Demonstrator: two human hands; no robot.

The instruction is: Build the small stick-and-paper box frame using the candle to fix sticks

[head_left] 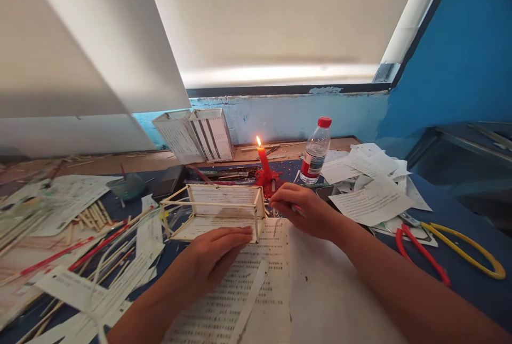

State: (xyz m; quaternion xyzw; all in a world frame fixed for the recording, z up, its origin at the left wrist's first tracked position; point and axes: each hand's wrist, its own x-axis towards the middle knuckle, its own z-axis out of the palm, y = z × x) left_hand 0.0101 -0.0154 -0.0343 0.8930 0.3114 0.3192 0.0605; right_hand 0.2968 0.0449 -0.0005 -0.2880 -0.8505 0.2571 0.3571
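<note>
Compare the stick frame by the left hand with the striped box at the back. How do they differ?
The stick frame lies long and low; the striped box stands tall. The stick frame's front is open; the striped box's front is closed and striped. Both have straight edges.

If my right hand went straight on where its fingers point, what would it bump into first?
Your right hand would probably meet the stick frame at its right end, though depth is unclear.

Left grip (230,245) partly hides the stick frame (220,206) (both forearms (376,264) cut off).
</note>
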